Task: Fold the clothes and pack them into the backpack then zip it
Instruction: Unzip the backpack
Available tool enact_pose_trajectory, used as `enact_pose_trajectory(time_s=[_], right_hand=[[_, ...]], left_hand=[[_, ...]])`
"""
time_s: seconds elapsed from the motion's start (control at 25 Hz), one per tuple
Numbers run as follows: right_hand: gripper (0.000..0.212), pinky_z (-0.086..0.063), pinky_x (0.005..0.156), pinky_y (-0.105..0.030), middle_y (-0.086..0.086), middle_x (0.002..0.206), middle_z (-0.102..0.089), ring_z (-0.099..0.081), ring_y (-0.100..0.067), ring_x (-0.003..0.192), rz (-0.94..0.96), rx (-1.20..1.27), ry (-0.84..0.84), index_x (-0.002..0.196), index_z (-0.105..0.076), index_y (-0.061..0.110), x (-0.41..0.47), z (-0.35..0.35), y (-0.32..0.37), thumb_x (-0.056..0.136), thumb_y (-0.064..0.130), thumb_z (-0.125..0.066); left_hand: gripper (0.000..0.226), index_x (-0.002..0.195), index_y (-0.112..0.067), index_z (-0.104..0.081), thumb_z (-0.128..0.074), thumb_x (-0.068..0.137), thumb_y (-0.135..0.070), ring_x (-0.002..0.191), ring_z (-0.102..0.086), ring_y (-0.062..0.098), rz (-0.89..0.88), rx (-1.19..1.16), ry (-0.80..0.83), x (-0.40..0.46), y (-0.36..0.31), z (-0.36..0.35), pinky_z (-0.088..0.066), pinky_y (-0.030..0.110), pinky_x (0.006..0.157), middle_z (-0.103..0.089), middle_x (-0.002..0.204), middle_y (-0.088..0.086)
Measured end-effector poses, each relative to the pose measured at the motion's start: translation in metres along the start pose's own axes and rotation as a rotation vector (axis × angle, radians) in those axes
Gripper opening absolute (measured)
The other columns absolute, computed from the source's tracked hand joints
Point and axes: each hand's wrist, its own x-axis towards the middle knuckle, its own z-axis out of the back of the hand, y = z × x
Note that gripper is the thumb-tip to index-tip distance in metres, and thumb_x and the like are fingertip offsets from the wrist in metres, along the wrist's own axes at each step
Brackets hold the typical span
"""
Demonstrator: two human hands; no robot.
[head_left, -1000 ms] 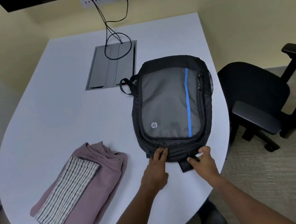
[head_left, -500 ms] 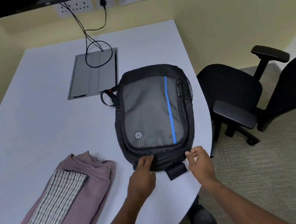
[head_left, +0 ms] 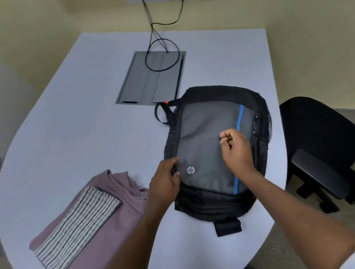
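Observation:
A black and grey backpack with a blue stripe lies flat on the white table, its front panel up and its zips closed. My left hand grips the backpack's left edge beside the logo. Over the grey front panel my right hand has its fingers curled and pinched together, with nothing visible in them. To the left lies a folded mauve garment with a folded striped cloth on top of it, touched by neither hand.
A grey cable hatch is set into the table behind the backpack, with black cables running up to wall sockets. A black office chair stands close to the table's right edge. The table's rounded front edge is near me.
Both hands have left the backpack's bottom edge and moved up: the left to its left side, the right over the front panel. The view has shifted.

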Motion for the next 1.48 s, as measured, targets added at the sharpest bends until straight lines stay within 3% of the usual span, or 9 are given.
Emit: enact_pose_trajectory(time_s=[0.2, 0.48, 0.64, 0.76, 0.84, 1.0, 1.12, 1.36, 1.48], right_hand=[[0.016, -0.042, 0.074, -0.012, 0.001, 0.093, -0.064, -0.056, -0.01, 0.081, 0.139, -0.025, 0.198, 0.094, -0.064, 0.013, 0.045, -0.052, 0.03, 0.09, 0.003, -0.053], [0.023, -0.053, 0.083, -0.031, 0.007, 0.096, -0.07, -0.062, -0.014, 0.091, 0.179, -0.289, 0.631, 0.09, -0.07, 0.025, 0.085, -0.124, 0.055, 0.087, 0.008, -0.056], [0.025, -0.048, 0.093, -0.035, -0.002, 0.119, -0.059, -0.057, -0.024, 0.112, 0.294, -0.621, 0.884, 0.112, -0.067, 0.019, 0.093, -0.156, 0.066, 0.09, 0.014, -0.056], [0.028, -0.036, 0.098, -0.041, -0.004, 0.125, -0.054, -0.046, -0.027, 0.12, 0.484, -1.002, 0.893, 0.119, -0.062, 0.017, 0.092, -0.176, 0.075, 0.095, 0.028, -0.051], [0.027, -0.031, 0.099, -0.045, -0.002, 0.124, -0.054, -0.041, -0.027, 0.12, 0.488, -1.146, 0.899, 0.116, -0.061, 0.02, 0.091, -0.186, 0.075, 0.096, 0.034, -0.05], [0.013, -0.029, 0.096, -0.045, 0.001, 0.113, -0.059, -0.039, -0.026, 0.118, 0.373, -1.165, 0.947, 0.093, -0.052, 0.023, 0.094, -0.197, 0.079, 0.089, 0.034, -0.058], [0.015, -0.029, 0.096, -0.045, -0.003, 0.113, -0.059, -0.039, -0.027, 0.12, 0.317, -1.162, 0.978, 0.092, -0.046, 0.019, 0.097, -0.201, 0.088, 0.086, 0.024, -0.059], [0.014, -0.026, 0.1, -0.048, -0.005, 0.12, -0.057, -0.035, -0.029, 0.125, 0.336, -1.26, 1.09, 0.096, -0.046, 0.02, 0.099, -0.204, 0.095, 0.087, 0.013, -0.055], [0.014, -0.027, 0.101, -0.047, -0.003, 0.111, -0.056, -0.035, -0.028, 0.125, 0.372, -1.269, 1.11, 0.094, -0.046, 0.019, 0.097, -0.204, 0.095, 0.087, 0.013, -0.055]], left_hand=[[0.041, 0.134, -0.024, -0.053, -0.056, 0.093, -0.02, 0.102, -0.062, 0.021, 0.178, -0.026, 0.014, 0.031, 0.022, 0.001, -0.049, 0.037, 0.095, -0.056, 0.133, -0.002], [0.046, 0.146, -0.016, -0.043, -0.04, 0.099, -0.015, 0.13, -0.05, 0.028, 0.383, -0.004, 0.115, 0.062, 0.049, -0.008, -0.041, 0.041, 0.108, -0.049, 0.146, 0.008], [0.044, 0.145, -0.017, -0.045, -0.04, 0.101, -0.016, 0.133, -0.047, 0.026, 0.433, -0.064, 0.133, 0.083, 0.06, -0.011, -0.038, 0.037, 0.109, -0.049, 0.146, 0.008], [0.038, 0.137, -0.018, -0.056, -0.044, 0.1, -0.018, 0.129, -0.052, 0.021, 0.447, -0.128, 0.138, 0.096, 0.065, -0.013, -0.038, 0.028, 0.102, -0.058, 0.138, 0.003], [0.03, 0.124, -0.016, -0.064, -0.048, 0.099, -0.018, 0.119, -0.057, 0.017, 0.451, -0.191, 0.123, 0.101, 0.066, -0.015, -0.037, 0.023, 0.091, -0.066, 0.127, -0.001], [0.008, 0.095, -0.021, -0.066, -0.058, 0.095, -0.021, 0.101, -0.06, 0.012, 0.471, -0.34, 0.068, 0.104, 0.075, -0.014, -0.043, 0.027, 0.087, -0.069, 0.1, -0.01], [0.018, 0.077, -0.032, -0.06, -0.064, 0.091, -0.022, 0.093, -0.062, 0.01, 0.438, -0.363, 0.06, 0.106, 0.081, -0.013, -0.046, 0.028, 0.086, -0.066, 0.087, -0.018], [0.024, 0.071, -0.035, -0.06, -0.067, 0.088, -0.019, 0.073, -0.065, 0.005, 0.415, -0.361, 0.033, 0.102, 0.082, -0.009, -0.049, 0.026, 0.076, -0.067, 0.082, -0.02], [0.024, 0.07, -0.034, -0.06, -0.067, 0.087, -0.019, 0.068, -0.06, 0.001, 0.419, -0.354, 0.037, 0.098, 0.082, -0.006, -0.049, 0.026, 0.073, -0.067, 0.08, -0.02]])
